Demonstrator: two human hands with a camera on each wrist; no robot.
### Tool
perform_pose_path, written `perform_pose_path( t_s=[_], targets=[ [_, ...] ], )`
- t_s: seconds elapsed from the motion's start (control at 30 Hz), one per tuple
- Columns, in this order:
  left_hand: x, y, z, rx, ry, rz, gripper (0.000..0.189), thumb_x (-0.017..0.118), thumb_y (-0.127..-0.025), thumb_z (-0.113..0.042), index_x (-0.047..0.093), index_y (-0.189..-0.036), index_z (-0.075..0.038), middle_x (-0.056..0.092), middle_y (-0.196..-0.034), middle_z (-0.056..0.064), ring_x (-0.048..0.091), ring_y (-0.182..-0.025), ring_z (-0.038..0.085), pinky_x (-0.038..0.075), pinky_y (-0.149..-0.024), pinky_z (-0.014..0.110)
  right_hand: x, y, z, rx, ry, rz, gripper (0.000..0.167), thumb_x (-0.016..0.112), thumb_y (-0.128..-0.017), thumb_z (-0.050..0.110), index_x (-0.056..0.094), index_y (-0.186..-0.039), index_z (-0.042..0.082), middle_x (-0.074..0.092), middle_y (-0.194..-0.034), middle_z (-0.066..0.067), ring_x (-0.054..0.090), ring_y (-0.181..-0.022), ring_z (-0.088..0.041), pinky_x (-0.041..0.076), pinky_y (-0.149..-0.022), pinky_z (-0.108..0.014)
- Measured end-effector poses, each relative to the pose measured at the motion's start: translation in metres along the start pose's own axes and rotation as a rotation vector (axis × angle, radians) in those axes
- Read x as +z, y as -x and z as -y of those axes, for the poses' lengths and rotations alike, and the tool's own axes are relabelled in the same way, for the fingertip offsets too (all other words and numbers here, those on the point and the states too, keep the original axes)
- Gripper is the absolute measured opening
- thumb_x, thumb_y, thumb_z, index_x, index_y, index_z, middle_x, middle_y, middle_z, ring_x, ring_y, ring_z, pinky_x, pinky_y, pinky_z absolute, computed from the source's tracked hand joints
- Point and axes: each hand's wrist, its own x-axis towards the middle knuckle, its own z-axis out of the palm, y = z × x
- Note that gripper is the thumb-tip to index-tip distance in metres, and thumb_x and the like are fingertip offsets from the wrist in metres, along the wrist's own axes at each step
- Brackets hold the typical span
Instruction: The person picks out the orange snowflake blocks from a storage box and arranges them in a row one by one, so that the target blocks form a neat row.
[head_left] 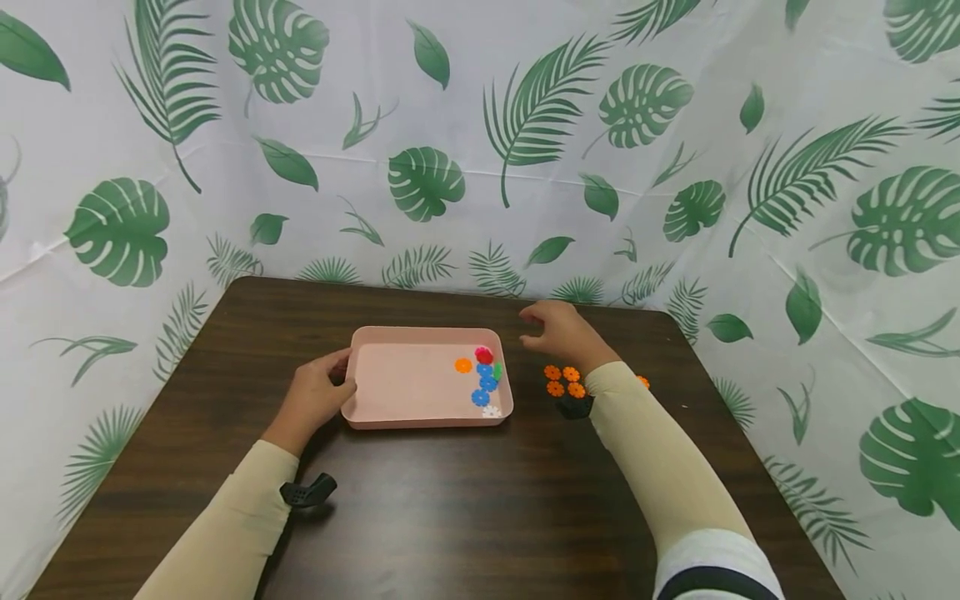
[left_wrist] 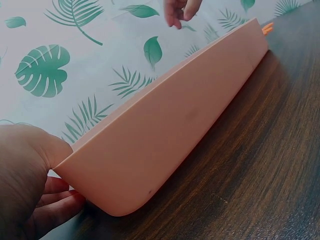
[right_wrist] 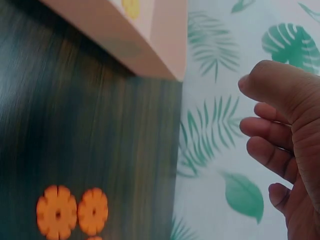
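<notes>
My left hand (head_left: 313, 398) grips the left end of a shallow pink tray (head_left: 412, 423), thumb over the rim and fingers outside below it, as the left wrist view shows. At the tray's right end lie small flower-shaped plastic discs: an orange disc (head_left: 463, 366), red discs (head_left: 484, 356), several blue discs (head_left: 480, 397), a green disc (head_left: 497, 372) and a white disc (head_left: 491, 412). To the right of the tray my right hand (head_left: 561, 333) is raised with fingers loosely bent and nothing between them. Several orange discs (right_wrist: 57, 212) lie below it on the table.
The dark wooden table (head_left: 450, 508) carries the tray and loose discs. Another orange disc (head_left: 642, 381) shows just past the right sleeve. A white cloth (head_left: 337, 183) with green leaf prints hangs behind the table's far edge. Black wrist mounts (head_left: 307, 491) sit on both arms.
</notes>
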Motion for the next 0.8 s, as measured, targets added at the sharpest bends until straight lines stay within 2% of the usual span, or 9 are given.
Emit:
perform_pose_path(
  t_s=[0.27,0.4,0.6,0.8],
  targets=[
    [0.0,0.0,0.0,-0.024,0.007,0.008,0.06,0.064,-0.092,-0.014,0.053,-0.149,0.0,0.068,-0.127,0.024,0.064,-0.117,0.04,0.051,-0.103,0.056,0.022,-0.023,0.028,-0.006,-0.032,0.057,0.045,0.082,-0.089,0.025,0.071,-0.128,0.006,0.071,-0.122,-0.013,0.066,-0.109,-0.028,0.057,-0.097,-0.043],
    [0.0,0.0,0.0,-0.019,0.001,0.0,0.06,0.063,-0.092,-0.015,0.053,-0.149,0.0,0.068,-0.126,0.023,0.064,-0.116,0.039,0.051,-0.102,0.056,0.033,-0.032,0.04,-0.034,-0.05,0.078,0.048,0.082,-0.087,0.025,0.071,-0.129,0.003,0.072,-0.123,-0.014,0.066,-0.109,-0.031,0.057,-0.096,-0.043],
    [0.0,-0.002,0.003,0.026,-0.01,-0.02,0.059,0.063,-0.091,-0.013,0.055,-0.147,0.001,0.071,-0.122,0.022,0.067,-0.112,0.037,0.054,-0.097,0.055,0.048,-0.044,0.049,-0.005,-0.075,0.116,0.044,0.081,-0.089,0.028,0.074,-0.127,0.006,0.073,-0.113,-0.007,0.063,-0.097,-0.022,0.059,-0.088,-0.04],
    [0.0,-0.002,0.004,0.02,-0.002,-0.018,0.058,0.064,-0.091,-0.012,0.055,-0.147,0.001,0.071,-0.121,0.022,0.067,-0.111,0.037,0.054,-0.097,0.054,0.059,-0.05,0.057,-0.017,-0.05,0.184,0.039,0.079,-0.091,0.023,0.074,-0.126,0.006,0.074,-0.113,-0.007,0.064,-0.097,-0.021,0.058,-0.091,-0.041]
  ],
)
